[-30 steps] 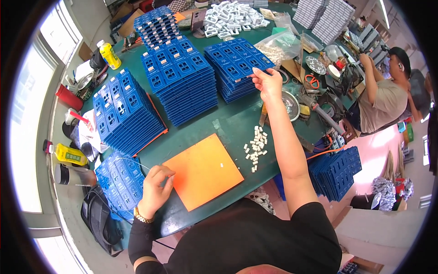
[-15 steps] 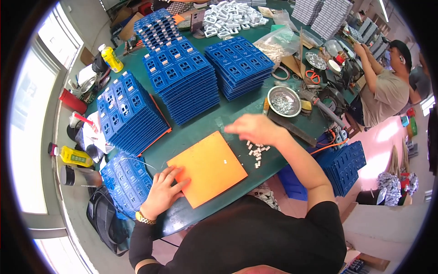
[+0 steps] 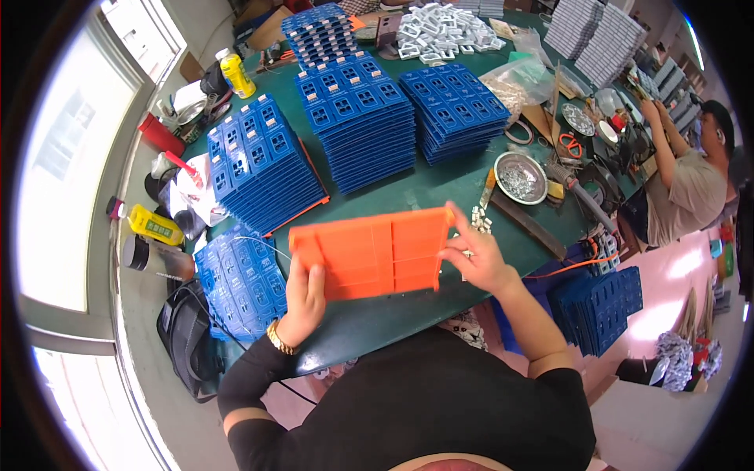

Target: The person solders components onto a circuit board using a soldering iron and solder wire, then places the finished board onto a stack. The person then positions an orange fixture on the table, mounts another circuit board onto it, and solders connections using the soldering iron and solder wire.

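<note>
Left hand (image 3: 305,302) and right hand (image 3: 481,255), each partly closed, grip opposite ends of an orange tray (image 3: 353,255), tilted up above the bench (image 3: 345,334) by its near edge. White connectors (image 3: 481,220) remain loose just beyond — unfitted — while toward the far edge the left stack (image 3: 263,169) and middle stack (image 3: 361,133) have connectors on top; the right stack (image 3: 455,110) shows none.

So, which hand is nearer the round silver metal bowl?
The right hand: it is below and left of the bowl; the left hand is farther left and lower.
</note>
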`<move>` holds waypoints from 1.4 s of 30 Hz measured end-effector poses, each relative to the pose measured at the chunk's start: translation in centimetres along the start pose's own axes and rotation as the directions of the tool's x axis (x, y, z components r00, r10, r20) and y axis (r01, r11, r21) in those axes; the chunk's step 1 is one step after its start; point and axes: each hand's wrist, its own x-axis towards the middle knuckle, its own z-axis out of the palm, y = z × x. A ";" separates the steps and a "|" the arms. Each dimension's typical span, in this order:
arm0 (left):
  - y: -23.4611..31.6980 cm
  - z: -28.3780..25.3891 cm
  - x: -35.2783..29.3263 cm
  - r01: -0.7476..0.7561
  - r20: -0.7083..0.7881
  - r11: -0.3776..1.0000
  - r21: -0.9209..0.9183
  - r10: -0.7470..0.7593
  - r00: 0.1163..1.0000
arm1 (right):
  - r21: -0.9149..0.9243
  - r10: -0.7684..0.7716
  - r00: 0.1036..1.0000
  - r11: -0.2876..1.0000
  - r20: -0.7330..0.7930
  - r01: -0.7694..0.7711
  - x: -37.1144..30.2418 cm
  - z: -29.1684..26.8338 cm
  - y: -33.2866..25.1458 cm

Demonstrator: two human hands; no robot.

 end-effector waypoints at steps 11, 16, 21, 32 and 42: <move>6.2 -3.7 32.1 -0.222 0.065 0.615 0.757 0.266 0.962 | 0.648 0.262 0.864 0.756 -0.431 0.093 17.9 2.1 0.9; 1.5 -4.2 40.4 -0.254 0.193 0.544 0.799 0.168 0.967 | 0.327 0.204 0.753 0.945 -0.626 0.016 23.3 3.7 7.0; -2.9 -3.0 43.8 -0.261 0.233 0.556 0.789 0.121 0.965 | 0.159 0.248 0.673 0.968 -0.697 -0.193 24.1 5.6 8.8; -8.7 -3.0 46.6 -0.323 0.323 0.668 0.670 0.130 0.937 | -0.235 -0.027 0.643 0.942 -0.765 -0.240 25.6 8.8 11.1; -8.6 -1.9 46.4 -0.240 0.239 0.598 0.765 0.083 0.967 | -0.078 0.113 0.615 0.958 -0.781 -0.276 24.9 9.2 12.2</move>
